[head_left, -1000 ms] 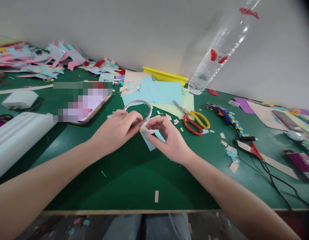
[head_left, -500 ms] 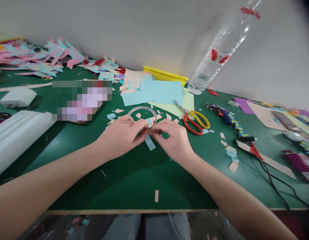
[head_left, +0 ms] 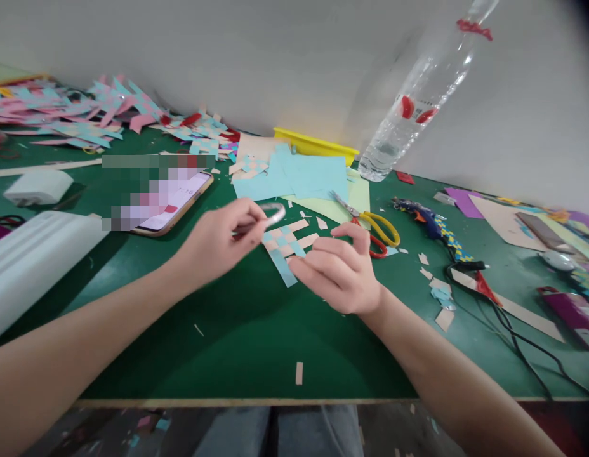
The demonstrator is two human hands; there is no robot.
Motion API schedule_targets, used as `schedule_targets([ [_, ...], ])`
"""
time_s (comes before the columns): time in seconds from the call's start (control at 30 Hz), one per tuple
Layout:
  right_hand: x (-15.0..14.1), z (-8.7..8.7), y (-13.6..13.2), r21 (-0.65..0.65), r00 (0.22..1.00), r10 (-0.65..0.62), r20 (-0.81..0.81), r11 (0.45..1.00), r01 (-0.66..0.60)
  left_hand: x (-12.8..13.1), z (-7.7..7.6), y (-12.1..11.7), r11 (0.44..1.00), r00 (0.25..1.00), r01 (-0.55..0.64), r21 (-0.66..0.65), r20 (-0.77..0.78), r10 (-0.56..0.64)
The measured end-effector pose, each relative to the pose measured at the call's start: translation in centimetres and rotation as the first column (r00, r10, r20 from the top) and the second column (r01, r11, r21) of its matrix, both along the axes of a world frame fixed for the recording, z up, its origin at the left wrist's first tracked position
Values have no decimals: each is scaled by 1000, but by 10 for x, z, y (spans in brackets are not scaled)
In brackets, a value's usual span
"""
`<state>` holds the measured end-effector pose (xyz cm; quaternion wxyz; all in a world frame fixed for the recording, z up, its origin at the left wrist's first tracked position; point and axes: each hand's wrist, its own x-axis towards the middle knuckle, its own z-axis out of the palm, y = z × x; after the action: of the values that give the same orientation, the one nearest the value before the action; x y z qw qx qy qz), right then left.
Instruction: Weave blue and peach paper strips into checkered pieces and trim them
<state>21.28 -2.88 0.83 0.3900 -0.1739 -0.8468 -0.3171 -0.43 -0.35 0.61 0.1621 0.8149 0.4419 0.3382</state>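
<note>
My left hand (head_left: 218, 241) is lifted over the green table (head_left: 237, 330) and pinches a thin grey tape ring (head_left: 271, 214), which is smeared by motion. My right hand (head_left: 339, 270) is curled, and its fingertips hold the edge of a small woven paper piece (head_left: 285, 244) of blue and beige strips. The two hands are a short way apart. Red and yellow scissors (head_left: 373, 228) lie just beyond my right hand.
A phone (head_left: 173, 209) and a white roll (head_left: 32, 260) lie at the left, with piles of woven paper (head_left: 99, 114) behind. Blue paper sheets (head_left: 304, 174), a yellow tray (head_left: 318, 145) and a plastic bottle (head_left: 418, 101) stand at the back. Cables (head_left: 508, 324) and scraps lie at the right.
My left hand has lifted the tape ring up and to the left, away from the right hand. The woven piece now shows, held by my right fingertips.
</note>
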Motion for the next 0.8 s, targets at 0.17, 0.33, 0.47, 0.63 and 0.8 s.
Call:
schedule_targets([
  [0.17,5,-11,9,-278,990,-107,-87,957,79,-22,-19,30,964,940,-113,240,-289,182],
  [0.33,6,-13,14,-706,994,-112,2,704,81,-28,-29,39,943,913,17,331,-390,120],
  [0.47,10,-11,16,-880,997,-61,53,470,75,-17,-24,31,923,897,299,243,-403,-184],
  [0.63,14,-15,19,-930,994,-42,103,351,111,-8,-26,24,875,827,469,118,-405,-389],
  [0.8,12,-20,19,-924,988,-98,123,353,150,-10,-27,23,898,832,438,40,-396,-389],
])
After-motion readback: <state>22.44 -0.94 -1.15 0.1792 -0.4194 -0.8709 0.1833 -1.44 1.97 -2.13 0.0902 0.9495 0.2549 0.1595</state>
